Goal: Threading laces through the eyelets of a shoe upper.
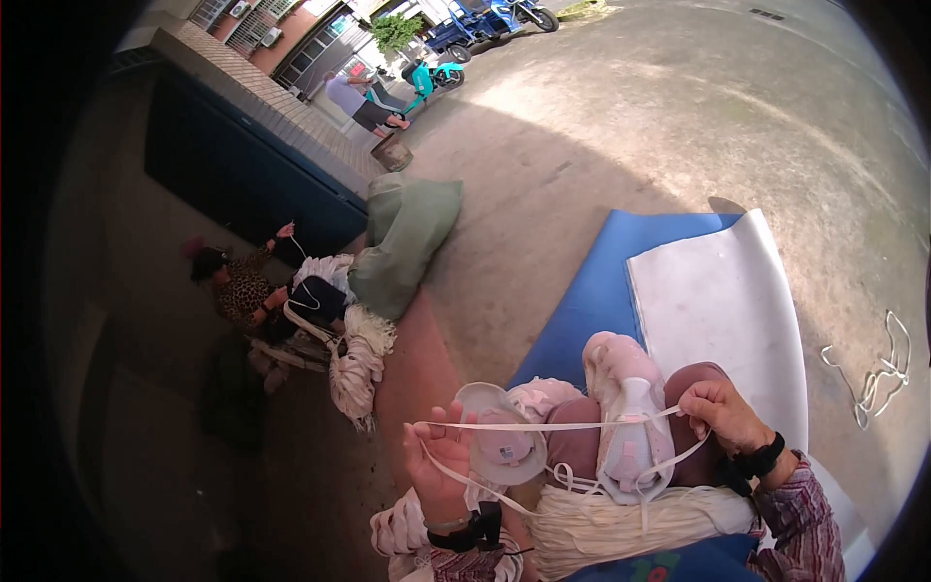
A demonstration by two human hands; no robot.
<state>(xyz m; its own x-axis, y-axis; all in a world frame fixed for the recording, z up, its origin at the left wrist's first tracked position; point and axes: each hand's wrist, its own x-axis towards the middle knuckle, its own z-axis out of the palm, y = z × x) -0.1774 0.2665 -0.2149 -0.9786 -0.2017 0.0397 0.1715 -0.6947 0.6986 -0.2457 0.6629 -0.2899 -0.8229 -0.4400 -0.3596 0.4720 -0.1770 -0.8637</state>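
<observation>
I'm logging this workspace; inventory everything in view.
Shoes: at least two, pink-white, lower centre
Held lace: probably one, white, across shoes
Lace bundle: one, cream, below shoes
Sheeting: count unclear, blue-white, beyond shoes
Cord: one tangle, white, right
Sack: one, green, left of centre
Co-worker: one, leopard-print top, left
White bundles: several, white, beside co-worker
Bucket: one, brown, beyond sack
Scooter: one, teal, far
Distant person: one, pale top, beside scooter
Three-wheeler: one, blue, far
Plant: one, green, far
Building: one, reddish, far
Left hand, right hand: two, black wristbands, at lace
</observation>
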